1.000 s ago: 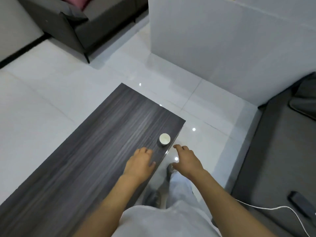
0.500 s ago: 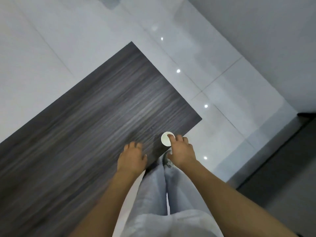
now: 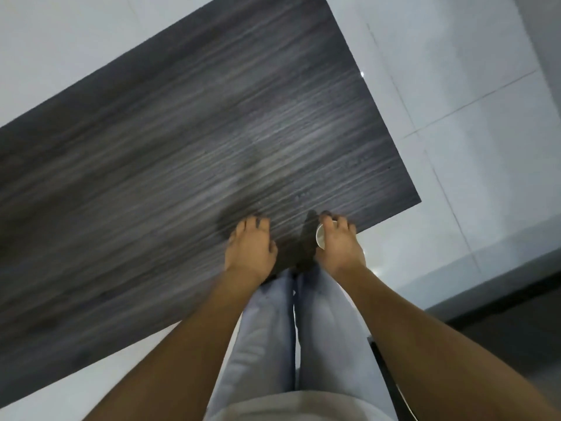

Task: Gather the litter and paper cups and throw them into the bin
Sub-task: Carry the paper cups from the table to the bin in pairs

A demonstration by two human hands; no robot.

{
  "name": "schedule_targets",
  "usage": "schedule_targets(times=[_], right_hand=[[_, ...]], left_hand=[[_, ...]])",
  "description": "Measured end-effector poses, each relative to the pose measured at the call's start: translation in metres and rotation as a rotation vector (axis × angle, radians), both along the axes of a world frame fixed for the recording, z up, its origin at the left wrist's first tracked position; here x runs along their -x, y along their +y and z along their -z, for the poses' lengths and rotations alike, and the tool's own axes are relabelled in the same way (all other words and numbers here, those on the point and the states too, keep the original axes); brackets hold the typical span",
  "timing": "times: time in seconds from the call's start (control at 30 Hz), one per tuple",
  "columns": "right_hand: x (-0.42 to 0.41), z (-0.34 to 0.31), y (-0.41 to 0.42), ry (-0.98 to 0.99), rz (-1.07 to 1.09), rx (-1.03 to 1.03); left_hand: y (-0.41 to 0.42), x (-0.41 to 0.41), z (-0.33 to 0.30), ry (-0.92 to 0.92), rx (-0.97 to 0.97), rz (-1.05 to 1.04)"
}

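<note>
A small white paper cup (image 3: 320, 237) stands near the front right corner of the dark wood-grain table (image 3: 188, 141). My right hand (image 3: 338, 244) covers the cup from above, fingers curled round its rim, so only the left part of the rim shows. My left hand (image 3: 250, 247) rests beside it on the table's near edge, fingers loosely bent and holding nothing. No bin or other litter is in view.
Glossy white floor tiles (image 3: 473, 117) surround the table. A dark sofa edge (image 3: 516, 314) lies at the lower right. My legs in light trousers (image 3: 291, 335) stand close against the table's front edge.
My right hand has closed over the cup, which was only touched at its rim before. The view has tipped further down and moved closer to the table; my left hand stays on the edge.
</note>
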State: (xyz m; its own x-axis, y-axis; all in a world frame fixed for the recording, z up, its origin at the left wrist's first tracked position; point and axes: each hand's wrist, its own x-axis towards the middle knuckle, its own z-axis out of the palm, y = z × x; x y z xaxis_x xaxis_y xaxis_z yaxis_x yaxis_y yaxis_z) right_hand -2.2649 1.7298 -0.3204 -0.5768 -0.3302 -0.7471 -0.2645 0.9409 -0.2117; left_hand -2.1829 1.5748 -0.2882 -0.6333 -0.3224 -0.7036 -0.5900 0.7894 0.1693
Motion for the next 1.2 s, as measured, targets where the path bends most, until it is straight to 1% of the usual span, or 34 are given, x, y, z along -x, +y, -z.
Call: schedule_targets(times=[0.1, 0.2, 0.37, 0.53, 0.7, 0.83, 0.97, 1.07, 1.2], right_hand=[[0.002, -0.019, -0.008, -0.022, -0.026, 0.021], [0.008, -0.051, -0.024, -0.018, -0.105, 0.076], [0.010, -0.131, -0.063, -0.017, -0.339, 0.188], [-0.002, -0.225, -0.105, 0.053, -0.545, 0.275], [-0.047, -0.310, -0.154, 0.126, -0.803, 0.324], [-0.114, -0.364, -0.197, 0.153, -0.999, 0.379], [-0.203, -0.394, -0.228, 0.146, -1.147, 0.470], [-0.271, -0.401, -0.243, 0.077, -1.223, 0.530], [-0.378, -0.395, -0.263, 0.049, -1.347, 0.538]], left_hand=[[-0.003, -0.009, -0.017, 0.007, 0.014, -0.029], [-0.010, -0.018, -0.046, 0.024, 0.043, -0.105], [-0.018, -0.039, -0.125, 0.112, 0.114, -0.280], [-0.023, -0.078, -0.217, 0.165, 0.154, -0.461], [-0.035, -0.140, -0.295, 0.233, 0.237, -0.664], [-0.049, -0.206, -0.340, 0.328, 0.337, -0.832], [-0.059, -0.286, -0.363, 0.409, 0.413, -0.987], [-0.060, -0.345, -0.365, 0.433, 0.458, -1.044], [-0.063, -0.445, -0.362, 0.368, 0.495, -1.104]])
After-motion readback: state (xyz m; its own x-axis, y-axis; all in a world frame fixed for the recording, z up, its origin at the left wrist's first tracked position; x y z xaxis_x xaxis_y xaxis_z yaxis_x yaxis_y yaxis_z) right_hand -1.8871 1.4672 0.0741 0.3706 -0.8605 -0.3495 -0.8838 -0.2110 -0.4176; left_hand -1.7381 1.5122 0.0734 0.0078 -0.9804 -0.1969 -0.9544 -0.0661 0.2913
